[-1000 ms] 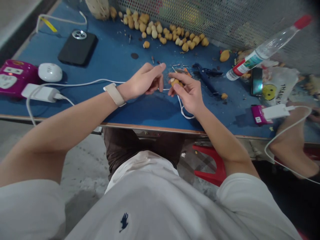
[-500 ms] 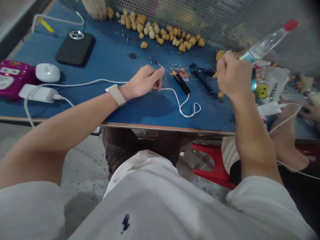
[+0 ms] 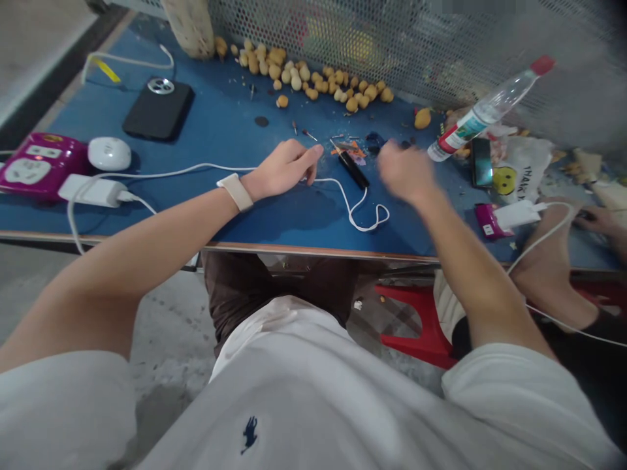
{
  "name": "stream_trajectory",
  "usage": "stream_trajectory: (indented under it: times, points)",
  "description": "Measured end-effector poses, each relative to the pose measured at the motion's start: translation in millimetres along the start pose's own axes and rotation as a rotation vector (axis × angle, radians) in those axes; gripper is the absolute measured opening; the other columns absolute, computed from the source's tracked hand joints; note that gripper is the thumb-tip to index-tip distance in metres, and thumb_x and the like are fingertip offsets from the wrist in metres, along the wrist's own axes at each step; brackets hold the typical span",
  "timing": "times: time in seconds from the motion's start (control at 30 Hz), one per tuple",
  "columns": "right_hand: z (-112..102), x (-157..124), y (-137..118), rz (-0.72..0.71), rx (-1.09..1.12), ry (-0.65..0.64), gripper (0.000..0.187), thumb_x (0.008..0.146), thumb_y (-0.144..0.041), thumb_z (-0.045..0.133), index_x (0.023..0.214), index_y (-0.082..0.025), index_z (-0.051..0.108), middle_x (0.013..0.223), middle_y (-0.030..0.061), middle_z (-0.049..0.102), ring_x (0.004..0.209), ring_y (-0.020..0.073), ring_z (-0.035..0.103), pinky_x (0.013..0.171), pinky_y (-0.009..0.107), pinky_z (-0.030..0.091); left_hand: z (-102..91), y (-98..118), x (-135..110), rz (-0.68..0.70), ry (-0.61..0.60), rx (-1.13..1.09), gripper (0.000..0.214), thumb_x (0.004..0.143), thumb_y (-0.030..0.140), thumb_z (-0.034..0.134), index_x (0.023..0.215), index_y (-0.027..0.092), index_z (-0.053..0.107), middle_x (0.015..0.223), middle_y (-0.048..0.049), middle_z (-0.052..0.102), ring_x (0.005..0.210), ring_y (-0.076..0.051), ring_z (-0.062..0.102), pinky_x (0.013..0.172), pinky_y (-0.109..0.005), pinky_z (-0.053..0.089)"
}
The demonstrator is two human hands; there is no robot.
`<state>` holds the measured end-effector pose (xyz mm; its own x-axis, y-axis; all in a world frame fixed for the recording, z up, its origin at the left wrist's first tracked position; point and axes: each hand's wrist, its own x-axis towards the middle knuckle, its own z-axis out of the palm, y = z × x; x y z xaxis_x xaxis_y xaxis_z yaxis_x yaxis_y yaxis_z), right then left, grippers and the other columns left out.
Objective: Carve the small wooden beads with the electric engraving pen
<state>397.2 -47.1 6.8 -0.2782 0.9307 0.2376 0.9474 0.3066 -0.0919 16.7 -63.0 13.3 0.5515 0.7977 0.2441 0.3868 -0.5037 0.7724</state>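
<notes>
My left hand (image 3: 289,168) rests on the blue tabletop with its fingers curled, over the line of a thin white cable (image 3: 191,168). Whatever it may hold is hidden under the fingers. Right of it lies a black pen-shaped tool (image 3: 353,171) with a thin metal tip and a white cord at its end. My right hand (image 3: 406,171) is smeared by motion and looks curled. It covers most of a dark blue-handled tool (image 3: 375,142); whether it grips this tool I cannot tell. Small thin bits (image 3: 309,135) lie just beyond my left hand.
Brown round nuts or seeds (image 3: 337,81) line the back by a perforated metal screen (image 3: 392,39). A black phone (image 3: 159,111) and magenta power strip (image 3: 44,163) sit left. Right are a tilted clear bottle (image 3: 482,117), another phone (image 3: 482,163) and another person's arm (image 3: 553,254).
My right hand has moved left and toward me, from beside the bottle to the blue-handled tool. The bottle, phone and magenta strip on the right show more fully. My left hand stays put.
</notes>
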Motion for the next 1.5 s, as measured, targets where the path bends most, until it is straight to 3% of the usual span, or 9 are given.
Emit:
stream_trajectory:
  times: [0.13,0.27,0.37,0.47,0.6,0.83,1.03,1.33,1.5]
  points:
    - [7,-5,-20,0.081,0.038,-0.024,0.046,0.132,-0.054,0.056,0.116,-0.023,0.085,0.094,0.0155,0.088,0.101,0.0397,0.087,0.101,0.057,0.068,-0.8,-3,0,0.075,0.068,0.077,0.054,0.126,0.052,0.059,0.079,0.028,0.069,0.071,-0.0049,0.067,0.080,-0.024,0.068,0.087,-0.040,0.057]
    - [12,12,-51,-0.038,0.649,0.192,0.076,0.120,-0.104,0.047,0.098,-0.035,0.068,0.075,0.0015,0.066,0.070,0.0272,0.067,0.075,0.046,0.069,4.0,-6,1,0.200,0.108,0.115,0.024,0.114,0.044,0.078,0.097,0.027,0.074,0.085,-0.0047,0.076,0.082,-0.024,0.068,0.089,-0.044,0.061]
    - [24,32,-88,-0.079,0.958,0.098,0.086,0.102,-0.123,0.054,0.097,-0.037,0.058,0.070,-0.0054,0.054,0.056,0.0207,0.047,0.057,0.040,0.059,7.7,-7,-1,0.264,0.110,0.088,0.015,0.108,0.037,0.085,0.111,0.025,0.076,0.093,-0.0041,0.079,0.081,-0.022,0.071,0.089,-0.042,0.065]
    - [42,49,-119,-0.106,1.034,0.073,0.089,0.104,-0.124,0.047,0.102,-0.036,0.062,0.073,-0.0044,0.057,0.057,0.0200,0.048,0.056,0.040,0.061,8.3,-6,-3,0.276,0.168,0.097,0.017,0.106,0.033,0.089,0.113,0.025,0.075,0.100,-0.0055,0.083,0.085,-0.022,0.077,0.090,-0.039,0.067]
    - [61,55,-134,-0.138,1.003,0.148,0.092,0.113,-0.119,0.032,0.114,-0.035,0.071,0.085,-0.0002,0.065,0.066,0.0228,0.061,0.067,0.045,0.070,6.0,-6,-5,0.271,0.214,0.145,0.011,0.110,0.028,0.085,0.109,0.026,0.074,0.106,-0.0081,0.086,0.091,-0.024,0.082,0.094,-0.039,0.068]
    - [48,26,-138,-0.154,0.768,0.330,0.082,0.123,-0.105,0.020,0.127,-0.040,0.070,0.109,0.0081,0.077,0.089,0.0296,0.074,0.090,0.051,0.076,6.9,-10,-6,0.241,0.271,0.161,0.016,0.119,0.039,0.082,0.120,0.023,0.081,0.115,-0.0134,0.092,0.096,-0.027,0.087,0.097,-0.042,0.073]
    - [44,24,-124,-0.382,0.699,0.285,0.081,0.123,-0.106,0.045,0.154,-0.033,0.064,0.134,0.0085,0.084,0.112,0.0291,0.085,0.110,0.055,0.079,4.1,-26,-2,0.383,0.354,0.167,0.030,0.128,0.046,0.063,0.131,0.026,0.085,0.131,-0.0143,0.094,0.108,-0.026,0.091,0.093,-0.037,0.073]
    - [60,29,-114,-0.317,0.649,0.218,0.068,0.129,-0.086,0.064,0.168,-0.031,0.067,0.151,0.0126,0.085,0.144,0.0404,0.088,0.118,0.068,0.082,-0.4,-39,-2,0.352,0.358,0.348,0.020,0.123,0.039,0.067,0.133,0.030,0.081,0.128,-0.0097,0.091,0.088,-0.022,0.083,0.092,-0.042,0.070]
    - [47,23,-126,-0.280,0.645,0.201,0.068,0.129,-0.083,0.065,0.171,-0.030,0.073,0.149,0.0143,0.089,0.135,0.0402,0.090,0.112,0.064,0.084,-5.2,-46,0,0.339,0.406,0.443,0.013,0.119,0.033,0.072,0.129,0.029,0.079,0.122,-0.0072,0.090,0.085,-0.020,0.076,0.085,-0.041,0.063]
